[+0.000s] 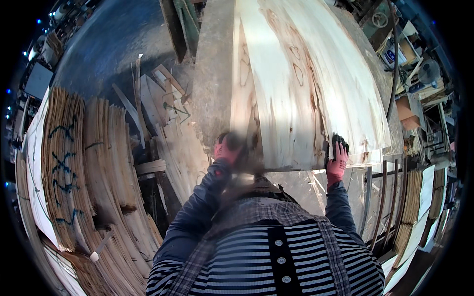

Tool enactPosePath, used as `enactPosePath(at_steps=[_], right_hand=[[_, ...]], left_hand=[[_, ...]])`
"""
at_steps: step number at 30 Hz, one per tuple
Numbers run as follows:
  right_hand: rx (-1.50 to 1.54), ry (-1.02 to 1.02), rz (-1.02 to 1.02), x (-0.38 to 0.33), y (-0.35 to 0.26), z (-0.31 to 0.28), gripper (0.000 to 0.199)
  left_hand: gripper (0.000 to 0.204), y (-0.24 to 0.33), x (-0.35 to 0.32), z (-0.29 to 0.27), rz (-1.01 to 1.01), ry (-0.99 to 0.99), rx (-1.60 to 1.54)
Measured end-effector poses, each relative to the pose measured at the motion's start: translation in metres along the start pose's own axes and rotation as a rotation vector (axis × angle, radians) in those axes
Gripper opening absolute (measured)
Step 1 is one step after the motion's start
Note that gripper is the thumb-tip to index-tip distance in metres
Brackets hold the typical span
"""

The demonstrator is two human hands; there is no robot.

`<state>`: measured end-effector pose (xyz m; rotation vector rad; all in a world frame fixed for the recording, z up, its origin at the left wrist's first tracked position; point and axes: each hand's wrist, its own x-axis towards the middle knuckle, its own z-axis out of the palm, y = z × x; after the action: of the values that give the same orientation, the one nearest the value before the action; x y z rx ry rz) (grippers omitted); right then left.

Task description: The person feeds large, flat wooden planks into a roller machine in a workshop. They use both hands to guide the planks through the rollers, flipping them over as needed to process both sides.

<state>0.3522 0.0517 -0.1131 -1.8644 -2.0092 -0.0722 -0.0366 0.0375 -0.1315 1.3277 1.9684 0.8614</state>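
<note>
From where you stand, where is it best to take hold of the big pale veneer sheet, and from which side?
Probably at its near edge, one hand toward each corner, coming from the near side. The veneer sheet is wide, thin and lies flat on the long table, so only this edge is in reach. The left hand and right hand, both gloved, already take it there; a spread grip should limit sagging.

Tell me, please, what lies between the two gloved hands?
In the head view, the near edge of the pale wood sheet spans between the left hand and the right hand; both grip it.
</note>
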Motion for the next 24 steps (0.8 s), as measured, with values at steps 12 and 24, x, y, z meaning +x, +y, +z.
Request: enactPosePath(at_steps=[12,24], right_hand=[[0.047,0.092,-0.202,0.031,-0.007,-0.054,0.065],[0.145,-0.193,-0.273,0.048,-0.008,-0.022,0.059]], left_hand=[[0.031,0.02,0.011,-0.005,-0.298,-0.554,-1.26],[0.029,0.059,-0.009,-0.011,-0.352,-0.436,-0.996]])
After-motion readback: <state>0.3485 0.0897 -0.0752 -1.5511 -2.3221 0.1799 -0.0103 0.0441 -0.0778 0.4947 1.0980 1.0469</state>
